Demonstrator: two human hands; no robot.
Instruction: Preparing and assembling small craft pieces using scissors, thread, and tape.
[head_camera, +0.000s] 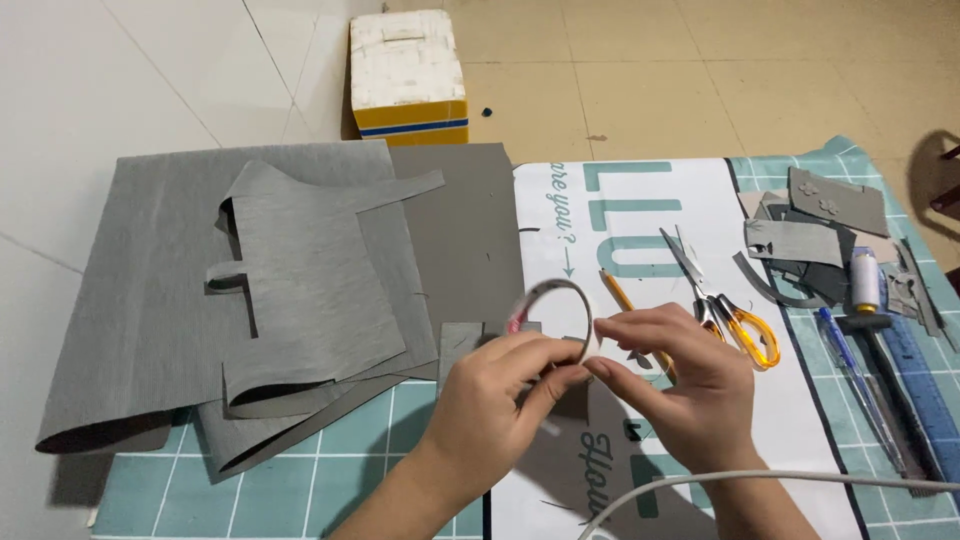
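A thin curved headband (556, 300) is held above the white printed sheet (800, 400) by both hands: left hand (490, 400) fingers closed on one end, right hand (690, 385) fingers pinching the other. A shut yellow-based box (408, 75) is seen on the floor; its contents are hidden.

Lower arc of the grey headband (556, 290) hidden behind the fingers of the left hand (490, 395) and right hand (680, 375); pink patch on its left side too small to identify. Both forearms cut off by the bottom edge. White cable (760, 478) running out of view at the bottom and at the right. Lower part of the pencil (618, 292) covered by the right hand. Blue ruler (925, 385) and pen (850, 365) leaving at the right edge. Pile of grey scraps (810, 240) overlapping, lower pieces concealed. Grey fabric sheets (270, 290) stacked, undersides and the worktop (330, 470) beneath unseen. Small dark object on the floor beside the box (408, 75) too small to tell.
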